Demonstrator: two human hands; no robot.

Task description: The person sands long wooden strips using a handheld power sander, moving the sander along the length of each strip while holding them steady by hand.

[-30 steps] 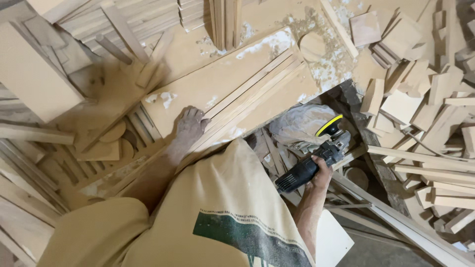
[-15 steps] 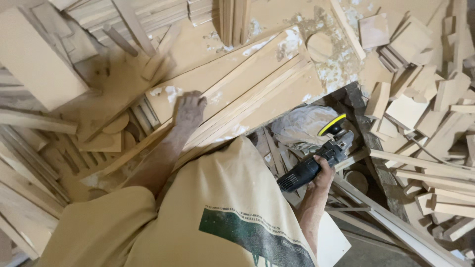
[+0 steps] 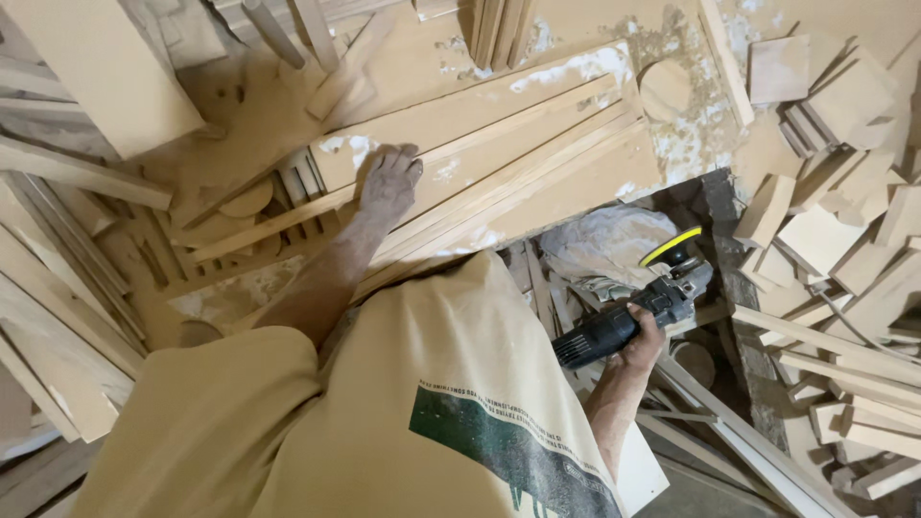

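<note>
The left hand [image 3: 389, 180] lies palm down, fingers spread, on a long wooden board [image 3: 499, 153] that runs slantwise across the dusty surface [image 3: 422, 77]. Its fingertips reach the board's upper left end, beside a patch of white filler. The right hand [image 3: 645, 336] is wrapped tight around the black body of an electric sander [image 3: 633, 307], held low off the board's lower edge, with its yellow-rimmed pad [image 3: 672, 246] tilted up and touching nothing.

Against the picture of a second ago, the left hand has slid up along the board, from its lower edge by the thin strips [image 3: 518, 192] toward the far upper end. The sander keeps about the same place beside the body — grip unchanged, clear of the wood.

A pale crumpled cloth [image 3: 604, 245] sits just behind the sander pad. To the right a heap of offcut blocks [image 3: 825, 192] is piled up; on the left lie long planks [image 3: 58, 307] and round discs [image 3: 245, 201].

The person's tan shirt [image 3: 432, 403] fills the lower middle and hides the near end of the board and most of both arms. The sander's underside and its cord cannot be made out — the dark gap under it is a tangle of scraps. The offcuts and planks are cut off at the picture's edges.
</note>
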